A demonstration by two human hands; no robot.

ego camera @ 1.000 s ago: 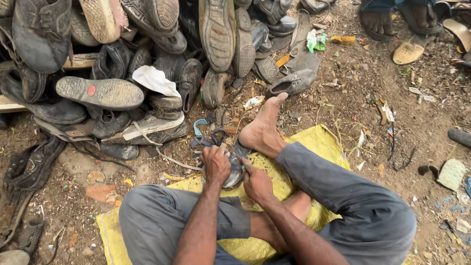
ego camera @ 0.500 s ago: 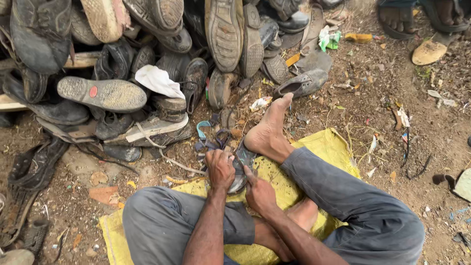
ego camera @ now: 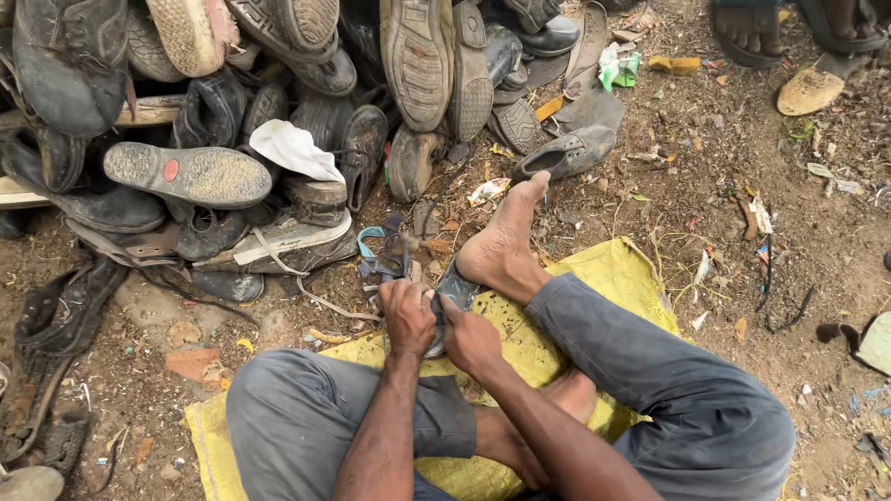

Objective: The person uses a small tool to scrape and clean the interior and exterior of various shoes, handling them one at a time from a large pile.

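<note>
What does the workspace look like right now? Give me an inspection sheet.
Surface: bare dirt ground; yellow sack spread under the seated person.
Job's things: dark shoe sole, held by both hands and pinned under the bare foot.
Clutter: pile of worn shoes; white cloth on it; scraps and litter in the dirt.
Grippers: left hand and right hand both grip the sole.
Cables: nothing seen.
Surroundings: another person's sandalled feet at the top right.
</note>
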